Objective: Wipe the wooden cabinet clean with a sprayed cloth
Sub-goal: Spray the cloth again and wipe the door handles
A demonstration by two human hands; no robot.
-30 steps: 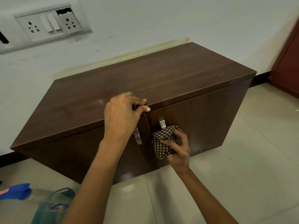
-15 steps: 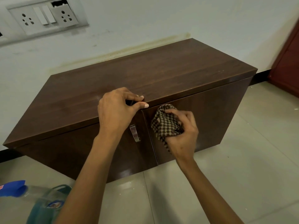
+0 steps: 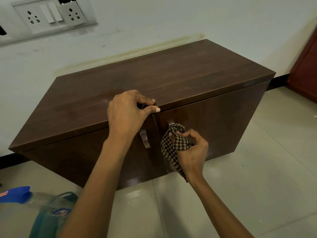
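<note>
A low dark wooden cabinet (image 3: 171, 78) with two front doors stands on the floor against the wall. My left hand (image 3: 127, 112) grips the front edge of its top, above the left door's metal handle (image 3: 145, 139). My right hand (image 3: 192, 152) is closed on a bunched brown checked cloth (image 3: 175, 143), pressed against the right door over its handle (image 3: 170, 123), of which only the top shows. A tail of the cloth hangs down beside my wrist.
A spray bottle (image 3: 42, 208) with a blue trigger head lies on the tiled floor at bottom left. A socket and switch panel (image 3: 51, 14) is on the wall above. A reddish wooden piece (image 3: 305, 66) stands at far right.
My right hand with the cloth has moved down the right door from near its top edge to handle height. My left hand stays on the top's edge.
</note>
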